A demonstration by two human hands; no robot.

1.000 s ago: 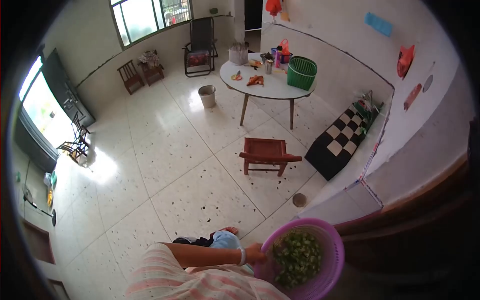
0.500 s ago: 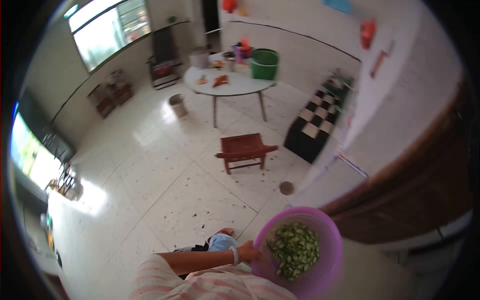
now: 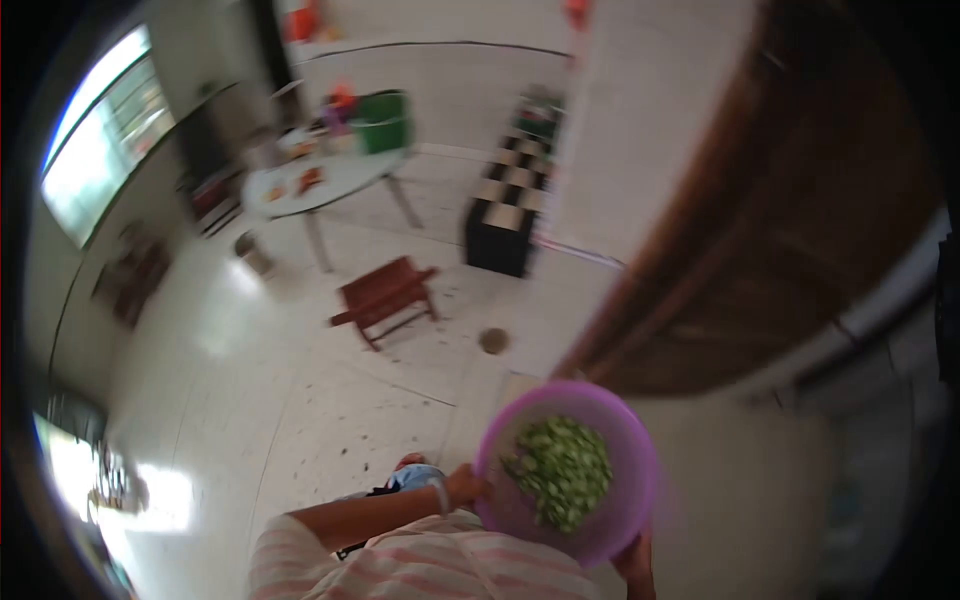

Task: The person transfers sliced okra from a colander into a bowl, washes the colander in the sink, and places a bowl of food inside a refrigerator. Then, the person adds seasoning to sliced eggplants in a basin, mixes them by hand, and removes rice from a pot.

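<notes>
A purple plastic basket [image 3: 632,470] with chopped green vegetables [image 3: 562,472] in it is in front of my body at the bottom. My left hand [image 3: 466,487] is closed on its left rim, with a pale band at the wrist. At the basket's lower right side, my right hand [image 3: 634,558] grips the basket, its fingers partly hidden by it. The green pieces lie heaped in the middle and left of the basket.
A red-brown wooden stool [image 3: 385,292] stands on the tiled floor ahead. Beyond it are a white table [image 3: 340,172] bearing a green basket [image 3: 382,122], a bucket [image 3: 254,254] and a black-and-beige checkered box [image 3: 500,215]. A brown wooden door [image 3: 740,230] is at the right.
The view has swung right, so the room has shifted left and the door fills more of the right side. My right hand has come into view at the basket's side.
</notes>
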